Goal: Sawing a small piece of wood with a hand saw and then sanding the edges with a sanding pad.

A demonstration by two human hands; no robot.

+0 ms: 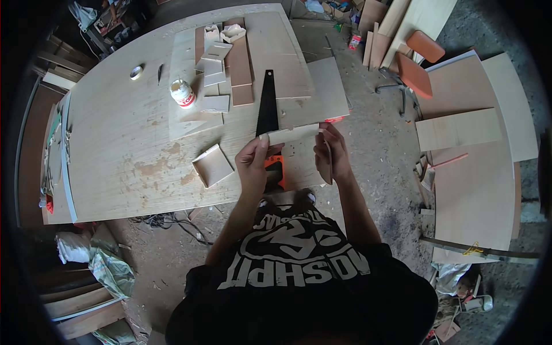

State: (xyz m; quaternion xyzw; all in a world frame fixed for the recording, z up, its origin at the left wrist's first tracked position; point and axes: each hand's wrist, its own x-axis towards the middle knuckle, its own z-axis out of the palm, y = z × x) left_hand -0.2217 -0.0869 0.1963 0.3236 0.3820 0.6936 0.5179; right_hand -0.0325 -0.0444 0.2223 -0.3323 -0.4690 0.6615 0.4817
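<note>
A thin, pale wooden strip (292, 135) is held up over the table's near edge. My left hand (251, 158) pinches its left end between thumb and fingers. At its other end my right hand (336, 150) is closed around a second thin wooden piece (329, 165), which points back toward me. The two pieces meet at a corner; whether they are joined I cannot tell. Below them lies a handsaw (268, 106), its black blade pointing away and its orange-and-black handle partly behind my left hand. Left of that hand sits a small open-topped wooden tray (214, 167).
On the table (115, 155) stand an open white glue jar (183, 95) and a tape roll (135, 72). Small wooden panels (215, 103) and two little boxes (233, 33) lie beyond. An orange chair (415, 75) and large boards (466, 195) are on the right. Cables (169, 221) lie on the floor.
</note>
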